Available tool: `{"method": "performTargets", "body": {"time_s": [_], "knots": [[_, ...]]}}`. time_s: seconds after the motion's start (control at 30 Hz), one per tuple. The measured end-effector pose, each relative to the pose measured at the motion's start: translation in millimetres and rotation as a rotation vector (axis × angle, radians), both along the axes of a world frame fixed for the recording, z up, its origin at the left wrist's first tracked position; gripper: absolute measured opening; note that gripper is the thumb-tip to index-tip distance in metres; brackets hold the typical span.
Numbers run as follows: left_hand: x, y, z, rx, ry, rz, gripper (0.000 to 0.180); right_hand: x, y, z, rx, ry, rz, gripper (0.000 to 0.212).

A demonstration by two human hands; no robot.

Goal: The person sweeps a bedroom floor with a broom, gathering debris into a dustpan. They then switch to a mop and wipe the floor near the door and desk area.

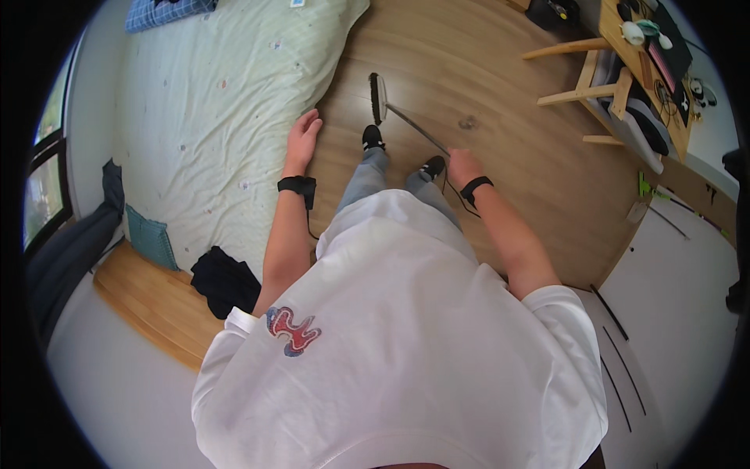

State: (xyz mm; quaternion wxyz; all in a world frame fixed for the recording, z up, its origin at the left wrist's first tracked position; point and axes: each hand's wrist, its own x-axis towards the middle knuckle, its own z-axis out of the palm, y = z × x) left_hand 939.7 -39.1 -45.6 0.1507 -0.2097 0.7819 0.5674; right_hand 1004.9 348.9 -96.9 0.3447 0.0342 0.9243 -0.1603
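Observation:
My right hand (466, 166) is wrapped round the thin grey handle of a long-handled broom (422, 133). The broom's head (378, 98), white with dark bristles, is on the wooden floor just ahead of my feet. My left hand (302, 139) holds nothing; its fingers are loosely stretched beside the bed's edge, over the pale patterned sheet (226, 117). From this view I cannot tell whether it touches the sheet. To the right of the handle lies a small greyish patch (467, 122) on the floor, either a bit of dirt or a mark in the wood.
The bed fills the left side, with a wooden headboard (148, 301), a dark cloth (224, 280) and a teal cushion (152, 238) near it. At the far right stand a chair (601, 94) and a cluttered wooden desk (644, 70). Wooden floor (437, 47) stretches between.

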Motion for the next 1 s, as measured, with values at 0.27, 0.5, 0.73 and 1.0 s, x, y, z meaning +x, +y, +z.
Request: {"method": "performTargets", "body": {"time_s": [0.27,0.5,0.73,1.0], "knots": [[-17.5,60.6,-4.6,-0.063,0.082,-0.159,0.043,41.8,104.9,-2.4,0.078,-0.01,-0.13,0.028],[-17.3,113.2,6.9,-0.102,0.064,-0.276,0.043,91.8,182.1,-12.2,0.091,-0.07,-0.246,0.026],[-14.6,150.8,12.0,-0.128,0.102,-0.358,0.045,131.1,227.3,14.4,0.136,-0.114,-0.351,0.024],[-10.4,200.7,39.8,-0.163,0.153,-0.483,0.045,179.0,271.3,-8.1,0.072,-0.247,-0.504,0.028]]}}
